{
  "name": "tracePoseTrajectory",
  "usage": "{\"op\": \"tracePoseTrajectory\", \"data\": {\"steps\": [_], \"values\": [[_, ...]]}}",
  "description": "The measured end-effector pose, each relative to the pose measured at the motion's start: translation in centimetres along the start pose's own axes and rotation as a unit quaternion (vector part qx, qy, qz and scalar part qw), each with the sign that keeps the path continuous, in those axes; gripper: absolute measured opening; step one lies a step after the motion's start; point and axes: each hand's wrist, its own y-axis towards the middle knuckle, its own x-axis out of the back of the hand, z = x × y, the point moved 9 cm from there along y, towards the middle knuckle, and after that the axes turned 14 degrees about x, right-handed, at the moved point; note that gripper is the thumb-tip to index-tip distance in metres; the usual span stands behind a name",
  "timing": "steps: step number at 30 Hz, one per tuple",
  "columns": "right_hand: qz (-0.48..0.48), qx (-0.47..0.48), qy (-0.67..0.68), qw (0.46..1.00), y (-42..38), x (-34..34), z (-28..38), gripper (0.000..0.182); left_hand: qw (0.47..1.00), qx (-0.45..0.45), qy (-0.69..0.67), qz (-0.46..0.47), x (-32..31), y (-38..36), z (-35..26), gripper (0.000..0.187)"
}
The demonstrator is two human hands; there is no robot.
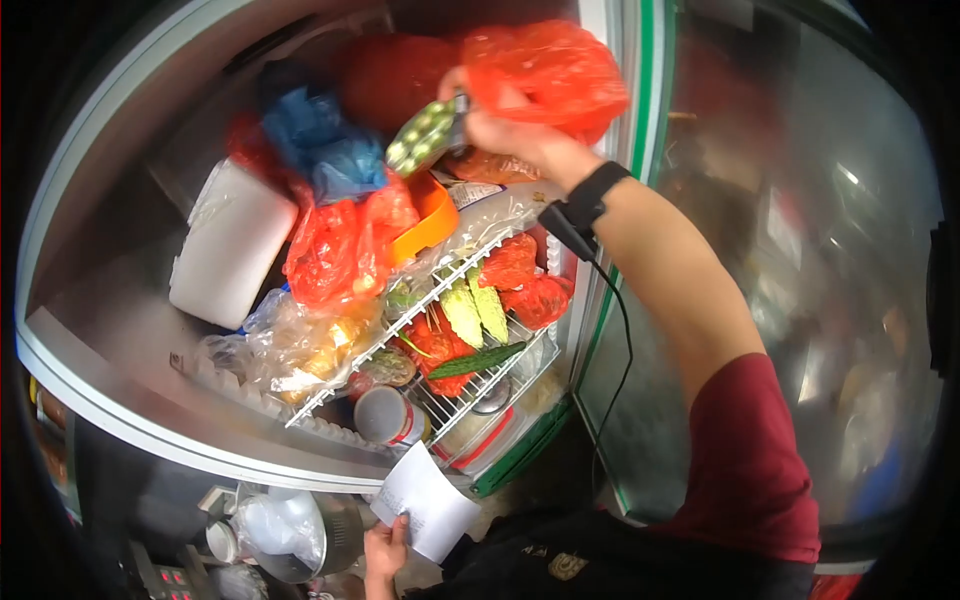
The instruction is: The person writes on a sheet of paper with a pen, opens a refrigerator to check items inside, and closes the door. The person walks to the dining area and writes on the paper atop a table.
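Head camera view: the right hand (492, 128) is closed around a clear-wrapped packet of round green pieces (422, 138), held up inside the fridge in front of the bags; whether it also touches the large red bag (550, 75) behind cannot be told. The left hand (383, 553), low and outside the fridge, grips a printed sheet of paper (425, 505) near one corner, thumb on top.

Around the packet lie a blue bag (320, 145), a crumpled red bag (340, 250) and an orange container (432, 218), with a white box (235, 240) farther left. On the wire rack (318, 401), pale green bumpy vegetables (460, 312) rest beside a long dark green one (478, 360), and a lidded jar (380, 413) sits near the rack's edge.

The soft bags look loosely heaped, so a knock from the packet or wrist could make them slide onto the rack. The black cable (628, 350) hanging from the wrist strap (600, 190) could snag on the glass door (690, 250) or fridge frame, tugging the right hand. The paper, held only near its corner, could bend or slip.
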Motion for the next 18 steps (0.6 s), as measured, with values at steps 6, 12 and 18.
{"op": "tracePoseTrajectory", "data": {"steps": [6,12,18], "values": [[-0.033,0.025,-0.038,0.998,-3.1,5.4,8.9,0.016,0.998,-0.04,-0.051,0.028,-1.5,1.4,-0.2,0.034],[-0.114,0.165,-0.174,0.964,-10.5,5.7,18.9,0.025,0.994,-0.06,-0.043,0.074,-2.5,2.4,-3.3,0.034],[-0.319,0.003,0.072,0.945,-21.4,6.0,21.2,0.03,0.987,-0.127,0.044,0.088,-3.2,2.7,-5.0,0.027]]}}
